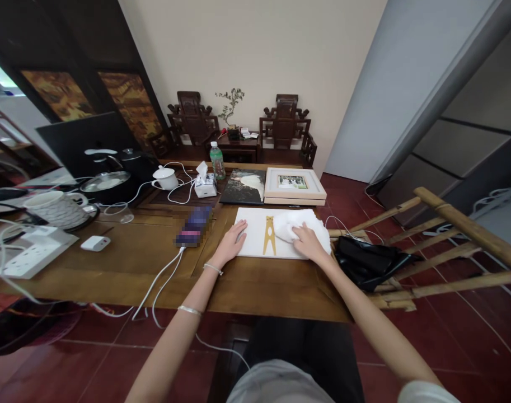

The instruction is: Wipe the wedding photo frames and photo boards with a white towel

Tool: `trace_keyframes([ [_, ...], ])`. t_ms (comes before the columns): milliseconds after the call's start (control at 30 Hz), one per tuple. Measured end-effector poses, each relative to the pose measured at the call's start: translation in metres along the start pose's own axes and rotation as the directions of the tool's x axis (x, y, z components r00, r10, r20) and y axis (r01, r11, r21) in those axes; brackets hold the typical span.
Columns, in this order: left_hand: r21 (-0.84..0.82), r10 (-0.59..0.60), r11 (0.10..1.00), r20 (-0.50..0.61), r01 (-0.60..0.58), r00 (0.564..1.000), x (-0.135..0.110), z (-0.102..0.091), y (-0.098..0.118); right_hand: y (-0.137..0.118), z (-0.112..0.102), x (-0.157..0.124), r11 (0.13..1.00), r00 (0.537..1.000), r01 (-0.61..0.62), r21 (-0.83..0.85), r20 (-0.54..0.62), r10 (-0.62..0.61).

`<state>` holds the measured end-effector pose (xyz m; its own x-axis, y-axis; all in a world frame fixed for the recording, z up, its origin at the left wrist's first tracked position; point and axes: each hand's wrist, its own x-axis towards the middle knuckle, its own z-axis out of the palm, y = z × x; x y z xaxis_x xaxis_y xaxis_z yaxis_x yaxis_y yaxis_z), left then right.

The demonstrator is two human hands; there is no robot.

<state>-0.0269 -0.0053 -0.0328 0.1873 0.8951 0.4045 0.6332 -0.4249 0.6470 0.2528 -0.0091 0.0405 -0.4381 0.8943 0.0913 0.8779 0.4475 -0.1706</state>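
Note:
A white canvas board (255, 243) with a yellow clothespin picture lies flat on the wooden table (154, 263) in front of me. My left hand (231, 240) rests flat on the board's left edge, fingers stretched out. My right hand (306, 240) presses down on a white cloth (291, 224) that lies bunched on the board's right part, fingers curled over it.
Behind the board lie a dark painting (243, 186) and stacked framed pictures (294, 186). A tissue box (205, 184), green bottle (217, 160), white cup (165, 178), kettle, mug, power strip (28, 254) and cables fill the left. A black bag (368, 260) sits on a bamboo rack at right.

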Motion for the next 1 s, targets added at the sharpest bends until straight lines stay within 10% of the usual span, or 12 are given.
trace_keyframes([
  [267, 0.005, 0.007, 1.000, -0.006, -0.007, 1.000, 0.000, 0.000, 0.001, -0.009, -0.011, -0.068, 0.972, 0.982, 0.148, 0.181, 0.091, -0.167],
  [733, 0.008, -0.002, 1.000, 0.005, 0.002, 1.000, 0.000, -0.001, -0.002, 0.024, -0.016, 0.063, 0.981, 0.998, -0.062, 0.186, -0.017, 0.067],
  [1000, 0.009, -0.003, 1.000, 0.019, 0.003, 1.000, 0.000, -0.001, 0.002, 0.008, 0.004, 0.020, 0.993, 0.996, 0.089, 0.083, -0.010, -0.089],
])
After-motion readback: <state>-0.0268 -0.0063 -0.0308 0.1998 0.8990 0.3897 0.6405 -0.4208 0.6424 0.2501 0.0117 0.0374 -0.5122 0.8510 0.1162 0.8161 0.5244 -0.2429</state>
